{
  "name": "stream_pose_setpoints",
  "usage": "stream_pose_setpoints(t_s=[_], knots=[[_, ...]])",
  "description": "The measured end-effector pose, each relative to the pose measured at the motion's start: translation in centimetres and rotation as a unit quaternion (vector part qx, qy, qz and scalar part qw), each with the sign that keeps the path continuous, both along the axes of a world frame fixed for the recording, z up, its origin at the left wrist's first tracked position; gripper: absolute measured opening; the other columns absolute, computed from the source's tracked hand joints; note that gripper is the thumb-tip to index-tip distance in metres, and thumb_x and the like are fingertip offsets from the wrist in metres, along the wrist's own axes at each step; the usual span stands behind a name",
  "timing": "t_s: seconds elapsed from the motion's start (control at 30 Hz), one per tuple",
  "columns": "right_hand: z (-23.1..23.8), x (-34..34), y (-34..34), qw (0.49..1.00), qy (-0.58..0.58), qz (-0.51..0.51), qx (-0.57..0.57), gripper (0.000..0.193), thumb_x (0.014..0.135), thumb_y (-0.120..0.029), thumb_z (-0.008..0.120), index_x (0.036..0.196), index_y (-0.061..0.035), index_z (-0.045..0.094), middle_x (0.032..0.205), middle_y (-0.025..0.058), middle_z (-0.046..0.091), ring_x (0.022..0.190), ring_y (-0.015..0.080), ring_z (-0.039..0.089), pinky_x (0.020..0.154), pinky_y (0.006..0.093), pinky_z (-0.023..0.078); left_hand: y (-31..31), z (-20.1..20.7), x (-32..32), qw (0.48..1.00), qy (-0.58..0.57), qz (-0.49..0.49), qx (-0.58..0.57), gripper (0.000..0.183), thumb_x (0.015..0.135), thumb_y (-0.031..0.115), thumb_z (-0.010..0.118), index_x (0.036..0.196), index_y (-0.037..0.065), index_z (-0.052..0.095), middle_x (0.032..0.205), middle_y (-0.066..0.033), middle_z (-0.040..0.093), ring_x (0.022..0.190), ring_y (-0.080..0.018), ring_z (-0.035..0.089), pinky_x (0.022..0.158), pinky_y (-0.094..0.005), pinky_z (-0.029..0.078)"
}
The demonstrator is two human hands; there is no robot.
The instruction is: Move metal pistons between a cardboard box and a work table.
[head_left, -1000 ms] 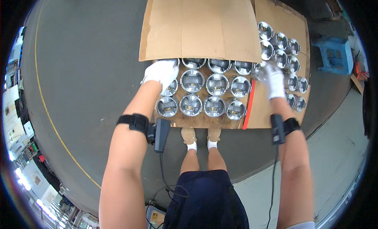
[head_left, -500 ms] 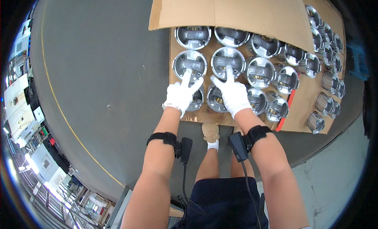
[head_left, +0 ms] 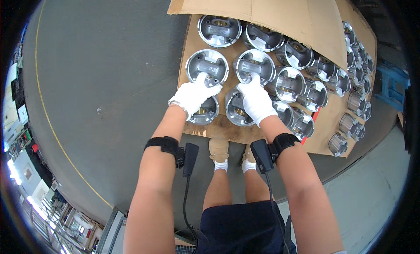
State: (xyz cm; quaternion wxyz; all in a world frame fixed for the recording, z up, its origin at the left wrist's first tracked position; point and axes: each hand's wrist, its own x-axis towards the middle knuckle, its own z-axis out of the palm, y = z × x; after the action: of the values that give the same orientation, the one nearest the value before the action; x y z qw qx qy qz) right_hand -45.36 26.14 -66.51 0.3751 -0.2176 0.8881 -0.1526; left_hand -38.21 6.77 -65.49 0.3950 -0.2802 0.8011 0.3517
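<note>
Both my hands wear white gloves and reach over metal pistons standing in rows on a brown cardboard sheet [head_left: 302, 142]. My left hand [head_left: 192, 94] is closed on the near rim of a silver piston [head_left: 208, 64], its fingers dipping into the hollow. Beside it, my right hand [head_left: 256, 99] grips a second piston [head_left: 255, 64] in the same way, the thumb and fingers drawn together. Beneath my wrists are a partly covered piston [head_left: 203, 114] on the left and another piston [head_left: 236, 107] on the right. Whether the gripped pistons are raised off the sheet I cannot tell.
A large cardboard flap [head_left: 262, 11] overhangs the far pistons. Several more pistons [head_left: 356, 103] stand to the right, past a red strip [head_left: 316, 114]. Beyond them is a blue stool [head_left: 390, 85]. Black straps with cabled boxes [head_left: 262, 155] sit on my forearms.
My fingers, spread over the two pistons before, have closed on their near rims. The view has shifted and turned slightly, and the blue stool shows more clearly at the right.
</note>
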Motion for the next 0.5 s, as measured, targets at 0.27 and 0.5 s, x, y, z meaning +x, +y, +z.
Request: stream_pose_setpoints(t_s=[0.27, 0.5], knots=[[4.4, 2.1, 0.2, 0.999, -0.006, 0.022, -0.036, 0.023, 0.088, -0.018, 0.046, 0.102, -0.0069, 0.06, 0.108, 0.0262, 0.054, 0.097, 0.0387, 0.06, 0.081, 0.0431, 0.051, 0.6, 6.9, 10.2, 0.986, -0.023, 0.163, 0.039, 0.063, 0.087, 0.045, 0.055, 0.132, 0.003, 0.041, 0.118, -0.0239, 0.058, 0.107, -0.0368, 0.058, 0.092, -0.0401, 0.045], [13.8, 10.5, 5.8, 0.988, -0.081, 0.019, -0.133, 0.029, 0.089, -0.02, 0.047, 0.106, 0.0014, 0.055, 0.094, 0.0258, 0.061, 0.083, 0.0381, 0.062, 0.073, 0.0445, 0.05, 0.1, 16.3, 28.5, 0.979, 0.015, -0.192, -0.069, 0.031, 0.079, 0.013, 0.053, 0.108, 0.009, 0.062, 0.127, -0.0215, 0.05, 0.121, -0.0403, 0.042, 0.103, -0.0457, 0.037]])
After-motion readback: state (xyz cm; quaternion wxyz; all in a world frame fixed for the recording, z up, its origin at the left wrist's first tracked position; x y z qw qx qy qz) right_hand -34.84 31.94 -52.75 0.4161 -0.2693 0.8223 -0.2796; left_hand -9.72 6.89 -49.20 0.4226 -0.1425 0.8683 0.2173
